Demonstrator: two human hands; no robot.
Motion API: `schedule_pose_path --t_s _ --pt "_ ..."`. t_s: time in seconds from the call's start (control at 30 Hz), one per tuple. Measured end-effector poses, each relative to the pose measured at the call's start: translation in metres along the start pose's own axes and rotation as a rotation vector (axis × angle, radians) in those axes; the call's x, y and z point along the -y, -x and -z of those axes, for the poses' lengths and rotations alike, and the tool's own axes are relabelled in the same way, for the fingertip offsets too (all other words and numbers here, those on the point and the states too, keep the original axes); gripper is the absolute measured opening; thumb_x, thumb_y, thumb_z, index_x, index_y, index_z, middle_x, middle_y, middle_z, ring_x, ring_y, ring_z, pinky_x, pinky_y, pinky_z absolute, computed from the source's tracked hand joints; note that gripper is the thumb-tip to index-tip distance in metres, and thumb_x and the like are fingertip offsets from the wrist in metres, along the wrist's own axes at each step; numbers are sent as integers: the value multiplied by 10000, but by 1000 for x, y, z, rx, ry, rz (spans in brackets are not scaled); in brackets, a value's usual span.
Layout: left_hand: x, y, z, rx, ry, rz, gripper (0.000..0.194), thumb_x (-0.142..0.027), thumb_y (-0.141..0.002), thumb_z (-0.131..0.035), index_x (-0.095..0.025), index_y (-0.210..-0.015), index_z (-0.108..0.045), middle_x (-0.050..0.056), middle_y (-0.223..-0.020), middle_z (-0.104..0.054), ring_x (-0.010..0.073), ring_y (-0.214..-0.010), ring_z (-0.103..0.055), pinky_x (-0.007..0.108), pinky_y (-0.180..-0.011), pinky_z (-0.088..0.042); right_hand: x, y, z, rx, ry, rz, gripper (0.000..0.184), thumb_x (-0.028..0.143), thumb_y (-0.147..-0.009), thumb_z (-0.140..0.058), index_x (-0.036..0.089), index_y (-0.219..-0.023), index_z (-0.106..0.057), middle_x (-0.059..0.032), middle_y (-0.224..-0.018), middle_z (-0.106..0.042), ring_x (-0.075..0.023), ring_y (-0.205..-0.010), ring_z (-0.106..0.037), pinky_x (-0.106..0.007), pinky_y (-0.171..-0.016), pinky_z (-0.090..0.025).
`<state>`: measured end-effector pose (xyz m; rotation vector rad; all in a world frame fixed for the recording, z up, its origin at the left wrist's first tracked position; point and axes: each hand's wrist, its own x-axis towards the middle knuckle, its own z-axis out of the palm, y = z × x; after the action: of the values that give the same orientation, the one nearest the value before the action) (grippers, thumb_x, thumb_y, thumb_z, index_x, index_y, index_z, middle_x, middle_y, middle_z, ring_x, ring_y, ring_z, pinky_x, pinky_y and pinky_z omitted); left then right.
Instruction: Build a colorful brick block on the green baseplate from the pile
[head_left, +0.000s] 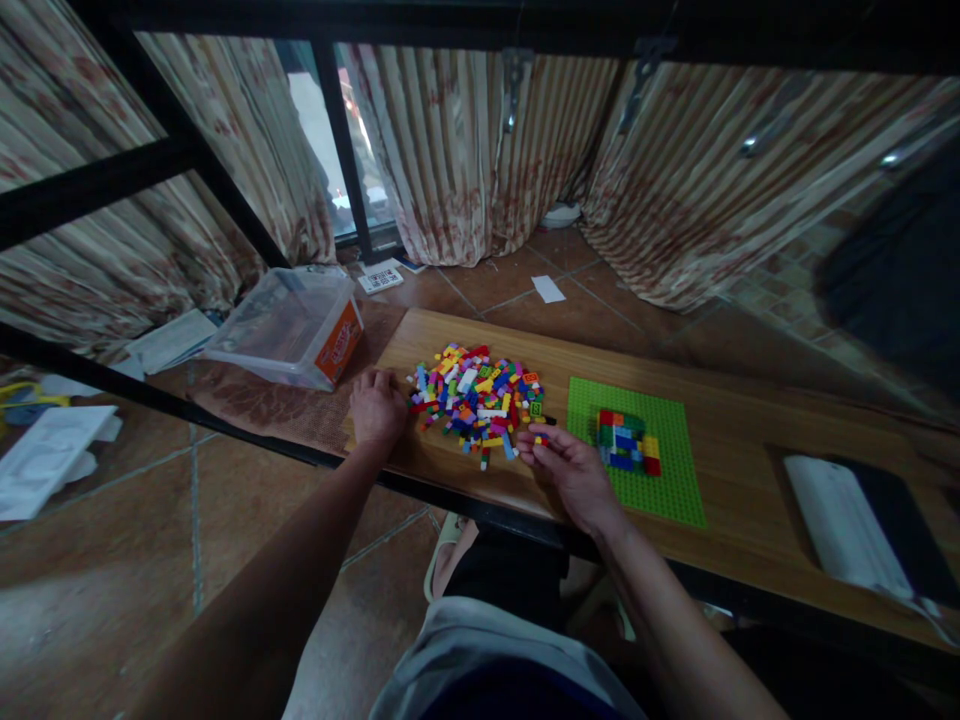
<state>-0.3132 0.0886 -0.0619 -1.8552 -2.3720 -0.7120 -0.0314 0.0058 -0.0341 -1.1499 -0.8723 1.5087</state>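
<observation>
A heap of small multicoloured toy building bricks (472, 395) lies on the wooden board. At its left edge rests my left hand (376, 410), back up, fingers bent and loosely apart, with nothing visible in them; the fingertips are partly hidden. My right hand (574, 470), just right of the heap, pinches a small yellow and red toy brick (541, 440) between thumb and fingers. Beside that hand lies a green baseplate (675, 500), its left edge partly behind the hand. On the plate stands a low multicoloured brick build (626, 440), with red, blue, green, white and yellow parts.
A clear plastic box (277, 325) with an orange label stands left of the board (750, 470). A white and dark flat object (847, 515) with a cord lies at the right. White paper (548, 289) is on the tiled floor, before striped curtains (450, 150).
</observation>
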Motion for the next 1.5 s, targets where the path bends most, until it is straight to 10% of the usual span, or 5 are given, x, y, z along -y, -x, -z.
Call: schedule_pose_path --t_s 0.73,1.0,1.27,1.5 --pt "3 -2 -4 -21 76 30 304 -154 -830 -448 -178 -1045 -661 124 -1119 -618 282 -1115 -548 405 -966 -441 6 11 -6 -3 -19 43 294 465 -797 -680 267 -1010 -639 -19 -1051 -714 -125 -659 -618 -240 -532 -457" --pt "-21 33 41 -181 475 188 278 -229 -871 -454 -159 -1079 -624 105 -1085 -627 206 -1001 -593 335 -914 -480 10 36 -6 -37 102 166 218 437 -823 -673 290 -982 -696 -26 -1262 -649 -212 -1110 -596 -322 -873 -475" --pt "-119 155 86 843 1486 296 436 -545 -864 -534 -132 -870 -672 15 -690 -564 92 -593 -465 237 -582 -385 14 62 -15 105 -111 160 152 366 -808 -712 345 -954 -746 0 -1259 -647 -226 -1294 -484 -423 -1115 -315" --pt "-133 151 96 794 1455 233 294 -427 -804 -676 -141 -867 -654 2 -740 -592 68 -589 -475 212 -589 -383 13 76 -11 134 -140 94 254 404 -853 -655 351 -1094 -713 -10 -1293 -639 -229 -1236 -531 -440 -1094 -349"
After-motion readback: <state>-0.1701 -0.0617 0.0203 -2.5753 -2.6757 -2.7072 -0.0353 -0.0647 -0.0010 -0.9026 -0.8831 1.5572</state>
